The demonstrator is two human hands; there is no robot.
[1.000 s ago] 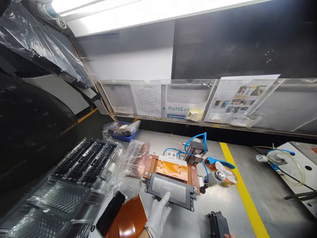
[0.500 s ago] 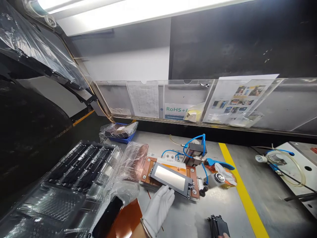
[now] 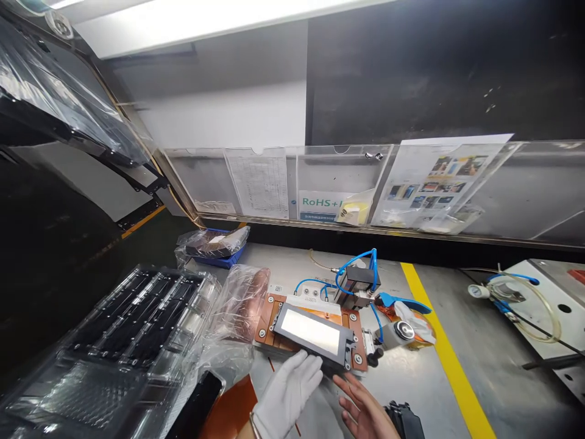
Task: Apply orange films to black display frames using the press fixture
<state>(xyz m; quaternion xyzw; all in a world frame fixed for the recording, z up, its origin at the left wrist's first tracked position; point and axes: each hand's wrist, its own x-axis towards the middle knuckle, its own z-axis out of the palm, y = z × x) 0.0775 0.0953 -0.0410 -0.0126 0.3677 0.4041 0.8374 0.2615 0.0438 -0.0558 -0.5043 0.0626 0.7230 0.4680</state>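
Observation:
My left hand [image 3: 289, 390], in a white glove, is open with its fingers stretched toward the near edge of a black rectangular frame part [image 3: 280, 329] with a pale, shiny panel [image 3: 311, 329] in its middle. Its fingertips are at that edge; whether they touch it I cannot tell. The frame part lies askew on a copper-brown fixture [image 3: 265, 317]. Bare and open, my right hand [image 3: 363, 407] has its fingers spread just below the part's right end, holding nothing. A second black part [image 3: 406, 419] lies on the bench beside my right wrist, partly cut off by the picture's edge.
At left stand clear plastic trays [image 3: 86, 387] with black parts [image 3: 137, 314]. A dark phone-like slab [image 3: 196, 405] and an orange sheet [image 3: 233, 408] lie near my left wrist. Behind the fixture is a pneumatic unit [image 3: 359, 283] with blue hoses; right of it, a dispenser bottle [image 3: 400, 334].
My right hand has come up from beside the black part at the lower right, leaving that part on the bench, and is now near the frame part. My left hand has barely moved.

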